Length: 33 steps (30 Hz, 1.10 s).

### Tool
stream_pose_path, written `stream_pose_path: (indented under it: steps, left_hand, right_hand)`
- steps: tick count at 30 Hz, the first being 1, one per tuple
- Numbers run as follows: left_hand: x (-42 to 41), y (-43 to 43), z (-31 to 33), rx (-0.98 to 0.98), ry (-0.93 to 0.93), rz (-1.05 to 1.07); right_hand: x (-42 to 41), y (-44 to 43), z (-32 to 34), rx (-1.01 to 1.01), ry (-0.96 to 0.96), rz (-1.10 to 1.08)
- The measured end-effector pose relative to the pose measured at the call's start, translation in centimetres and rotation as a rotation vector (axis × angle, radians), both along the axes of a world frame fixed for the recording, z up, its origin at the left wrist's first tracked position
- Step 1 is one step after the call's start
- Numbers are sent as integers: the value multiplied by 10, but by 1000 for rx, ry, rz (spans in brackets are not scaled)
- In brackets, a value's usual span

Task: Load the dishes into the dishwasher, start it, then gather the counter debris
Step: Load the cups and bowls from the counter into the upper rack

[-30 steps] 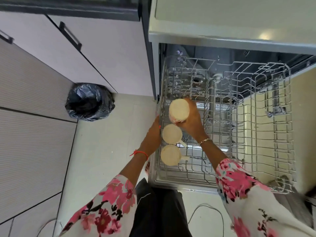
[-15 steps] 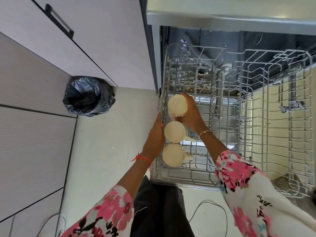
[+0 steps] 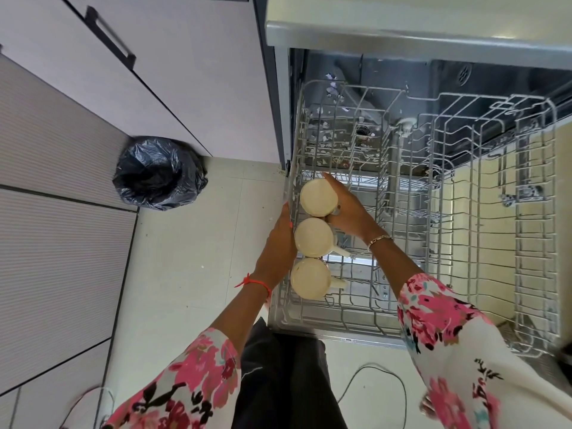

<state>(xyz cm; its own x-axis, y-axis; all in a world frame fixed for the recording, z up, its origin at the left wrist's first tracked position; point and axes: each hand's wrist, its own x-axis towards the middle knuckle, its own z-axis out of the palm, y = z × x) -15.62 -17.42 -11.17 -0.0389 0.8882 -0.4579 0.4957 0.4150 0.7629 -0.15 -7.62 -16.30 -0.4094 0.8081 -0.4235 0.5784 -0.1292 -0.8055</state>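
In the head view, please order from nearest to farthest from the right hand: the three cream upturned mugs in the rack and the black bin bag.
1. Back cream ceramic mug, gripped by the right hand.
2. Middle cream mug, next in the row.
3. Front cream mug, closest to the person.
4. Black plastic bin bag, on the floor at left.

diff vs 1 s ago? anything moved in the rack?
The right hand turned the third cup from tilted to base-up and lowered it into the rack, in line behind the other two. It still holds the cup. Unchanged: the left hand at the rack's left rim, and the middle cup and near cup in place.
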Motion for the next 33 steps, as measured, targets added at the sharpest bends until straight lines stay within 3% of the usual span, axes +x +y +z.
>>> stream_pose_path:
  steps: [13,20,26,30,33]
  left_hand:
    - [-2,0,-2,6,34,-8]
    - [-3,0,-3,16,44,-21]
    - [-4,0,-3,20,51,-32]
    - [-5,-1,-2,35,62,-24]
    - [-4,0,0,37,39,-20]
  right_hand:
    - [-9,-10,1,156,-9,-201]
    - [-1,0,5,-14,-79,-161]
    - [1,22,18,-192,-120,17]
    - [-5,38,26,-361,-61,-57]
    - [-3,40,24,-373,-26,-95]
